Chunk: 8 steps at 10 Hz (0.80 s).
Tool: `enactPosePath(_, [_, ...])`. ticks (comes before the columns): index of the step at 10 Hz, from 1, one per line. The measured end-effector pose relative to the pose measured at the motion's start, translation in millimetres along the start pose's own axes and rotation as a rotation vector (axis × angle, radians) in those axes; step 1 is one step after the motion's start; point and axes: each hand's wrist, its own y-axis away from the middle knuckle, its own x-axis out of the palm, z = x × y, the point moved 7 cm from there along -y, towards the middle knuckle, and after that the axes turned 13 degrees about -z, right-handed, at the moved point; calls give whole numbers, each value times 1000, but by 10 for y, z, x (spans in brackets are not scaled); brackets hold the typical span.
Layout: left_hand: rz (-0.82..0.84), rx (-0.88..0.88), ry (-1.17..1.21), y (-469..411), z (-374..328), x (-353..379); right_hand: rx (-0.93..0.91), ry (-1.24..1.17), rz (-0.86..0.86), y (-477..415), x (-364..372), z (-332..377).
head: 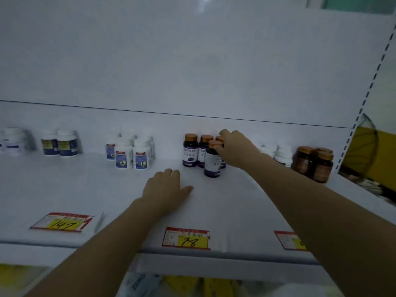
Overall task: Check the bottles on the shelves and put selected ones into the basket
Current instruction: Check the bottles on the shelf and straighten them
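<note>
Shelf (64, 189): blue-label bottles (61, 144) far left, white bottles (130, 156) next, amber jars (312, 162) far right. Tag "147" (62, 222) and tag "78" (186, 237) at front edge.
Pose: left hand (167, 187) flat on shelf, fingers released. Further right, right hand (233, 148) grasps cap of front purple bottle (212, 166), upright on shelf just before three purple bottles (190, 151).

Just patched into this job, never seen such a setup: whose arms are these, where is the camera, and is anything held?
No machine here: these are a person's two bare arms, filmed by one wide camera worn on the head, looking forward and down. The white shelf carries groups of bottles: white bottles on the picture's left, dark purple bottles with copper caps in the middle, brown bottles at its right. Price tags lie near its front edge. The right hand grips the front purple bottle by its top; the left hand rests flat on the shelf, holding nothing.
</note>
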Motion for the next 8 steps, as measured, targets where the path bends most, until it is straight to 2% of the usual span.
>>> enactPosePath(1, [41,13,3,30,28,170,-27,-15,29,-61,175,80])
enactPosePath(3, [163,8,-27,56,66,291,19,-41,-17,-112,335,122])
enactPosePath(6, [170,8,-17,76,57,287,115,-211,-75,-236,414,93])
enactPosePath(8, [183,-9,2,60,69,280,123,-197,-9,-227,236,171])
